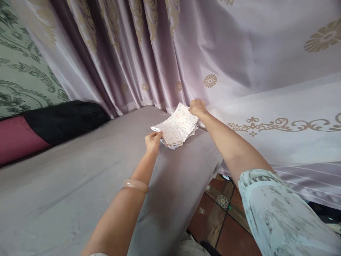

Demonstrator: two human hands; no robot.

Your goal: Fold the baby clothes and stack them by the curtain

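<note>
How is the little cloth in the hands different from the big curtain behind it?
Size: the cloth is small, while the curtain is much bigger and runs past the top of the picture.
Pattern: the cloth has tiny scattered prints; the curtain has large gold flowers and curls.
Pose: the left hand and right hand hold the cloth by its edges; the curtain hangs, partly in folds.
Both are patterned fabric.

- Our left grip (pixel 153 141) pinches the left edge of a printed cloth (pixel 179 123).
- Our right grip (pixel 197 107) holds its upper right corner.
- Beneath it, we see more cloths (pixel 174 146) on a grey sheet (pixel 93 174).
- Beyond, we see purple curtains (pixel 157 67).
</note>
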